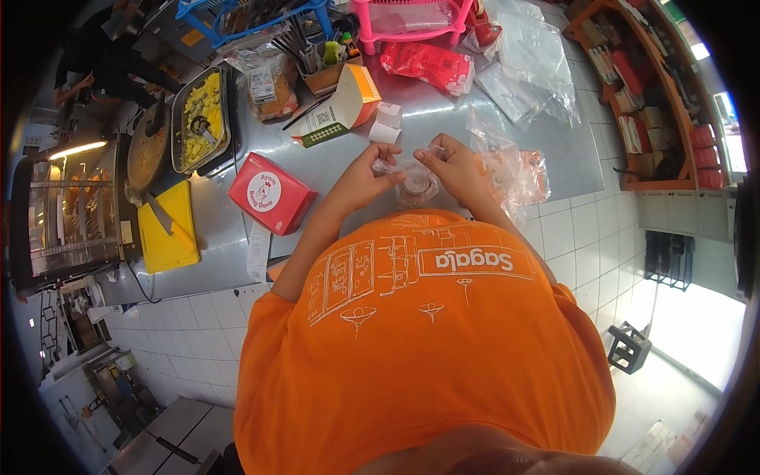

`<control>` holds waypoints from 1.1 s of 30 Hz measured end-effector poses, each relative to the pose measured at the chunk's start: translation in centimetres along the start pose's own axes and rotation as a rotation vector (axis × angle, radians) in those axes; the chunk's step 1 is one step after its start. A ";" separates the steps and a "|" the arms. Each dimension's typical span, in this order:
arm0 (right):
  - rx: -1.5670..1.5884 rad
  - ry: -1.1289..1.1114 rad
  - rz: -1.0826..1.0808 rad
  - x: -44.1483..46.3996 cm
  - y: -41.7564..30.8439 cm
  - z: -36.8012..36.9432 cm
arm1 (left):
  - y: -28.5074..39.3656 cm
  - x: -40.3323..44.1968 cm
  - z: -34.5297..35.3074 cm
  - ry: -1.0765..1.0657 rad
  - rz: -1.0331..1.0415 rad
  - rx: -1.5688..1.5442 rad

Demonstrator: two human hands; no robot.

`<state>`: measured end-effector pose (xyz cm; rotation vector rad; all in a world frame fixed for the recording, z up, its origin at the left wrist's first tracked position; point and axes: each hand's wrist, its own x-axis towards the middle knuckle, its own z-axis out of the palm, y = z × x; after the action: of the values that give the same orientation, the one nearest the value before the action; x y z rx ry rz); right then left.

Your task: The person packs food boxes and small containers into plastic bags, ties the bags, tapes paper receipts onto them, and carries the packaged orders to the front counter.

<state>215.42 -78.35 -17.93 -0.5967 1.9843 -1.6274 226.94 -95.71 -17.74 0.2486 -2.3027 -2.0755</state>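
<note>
Just in front of my orange shirt, a clear plastic bag (pixel 405 168) is stretched between my two hands. A small round clear container (pixel 418 188) appears to sit inside it, its contents too small to name. My left hand (pixel 372 172) pinches the bag's left side with closed fingers. On the other side, my right hand (pixel 453 165) grips the bag's upper edge between thumb and fingers. Close to my right hand lies loose clear plastic (pixel 507 170) over orange packaging. A red printed box (pixel 271 194) stands left of my left forearm.
Beyond my hands are a white receipt roll (pixel 385 127), an open food carton (pixel 340 107) and a red floral package (pixel 427 67). Leftward, a knife (pixel 168 222) rests on a yellow cutting board (pixel 170 249), near a tray of yellow food (pixel 201 119). Another person (pixel 107 55) stands far left.
</note>
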 end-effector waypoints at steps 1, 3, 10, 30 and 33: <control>-0.030 0.019 0.002 -0.1 -0.3 0.0 | -0.3 -0.2 -0.1 -0.015 -0.021 -0.048; -0.035 0.003 0.084 -0.1 -0.9 -0.3 | -1.0 -0.5 -0.2 -0.043 -0.063 -0.145; 0.296 -0.163 0.103 -0.7 -0.9 0.3 | -0.5 -0.6 0.7 0.066 -0.021 -0.272; -0.501 -0.295 -0.514 -1.9 -6.7 0.0 | -0.1 -1.2 1.6 0.005 0.211 0.111; -0.431 -0.263 -0.490 -1.7 -6.7 0.1 | 0.3 -1.4 2.1 0.057 0.263 0.031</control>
<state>216.93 -78.60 -11.15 -1.4752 2.0971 -1.2699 228.03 -93.40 -17.59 0.0040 -2.1988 -1.8823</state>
